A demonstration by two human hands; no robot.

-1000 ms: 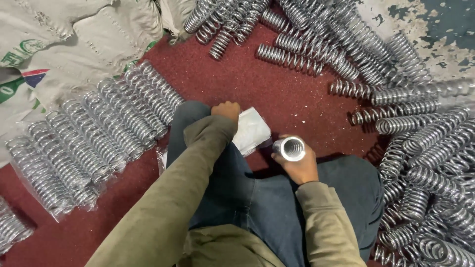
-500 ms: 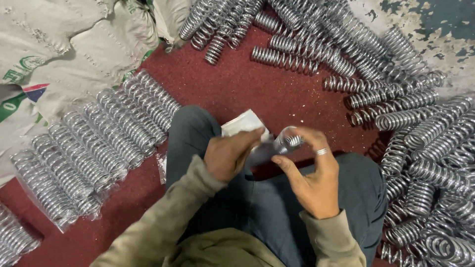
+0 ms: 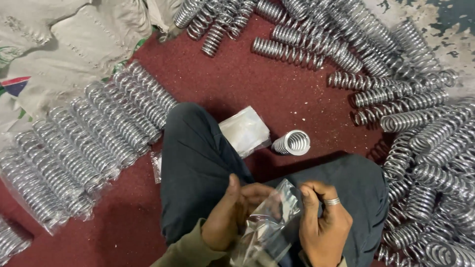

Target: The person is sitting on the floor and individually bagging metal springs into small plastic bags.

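Clear plastic bag (image 3: 269,222) is held over the lap, pinched between both hands.

Left hand (image 3: 230,217) and right hand (image 3: 324,225) each close their fingers on one side of it; its mouth seems not fully open. To part it well, both thumbs should rub the film sideways. Single spring (image 3: 292,142) lies just ahead on the red floor (image 3: 237,79), with free room around it; loose springs (image 3: 425,148) crowd the right.

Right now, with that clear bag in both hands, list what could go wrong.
1. The lone coil spring lies on its side on the red floor, out of both hands; being round, it might roll off toward the loose spring pile.
2. The left hand and right hand pinch a thin plastic bag that is crumpled; it could tear or stay stuck shut.
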